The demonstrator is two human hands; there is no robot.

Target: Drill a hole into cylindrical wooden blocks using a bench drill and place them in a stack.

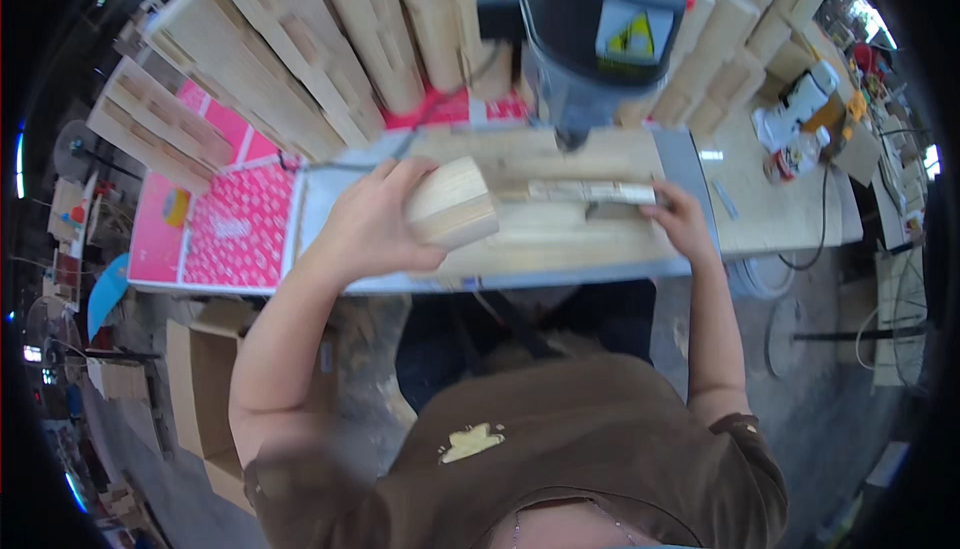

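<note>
My left hand (365, 221) is wrapped round a thick pale wooden block (452, 205), tilted above the worktable. On the right, my right hand (684, 221) has its fingers closed at the end of a narrow light-coloured bar (592, 192); the fingertips are partly hidden. Under the bar lies a wooden board (580, 249) on the table. Behind it stands a dark machine head (598, 9) with a yellow warning label, its spindle tip (571, 139) pointing down over the board's far side.
Several long wooden pieces (270, 59) with cut slots stand upright along the back. A pink patterned sheet (240, 211) covers the left tabletop, with a yellow tape roll (175, 209) on it. A bottle (800, 156) stands at right. Below left is an open cardboard box (205, 389).
</note>
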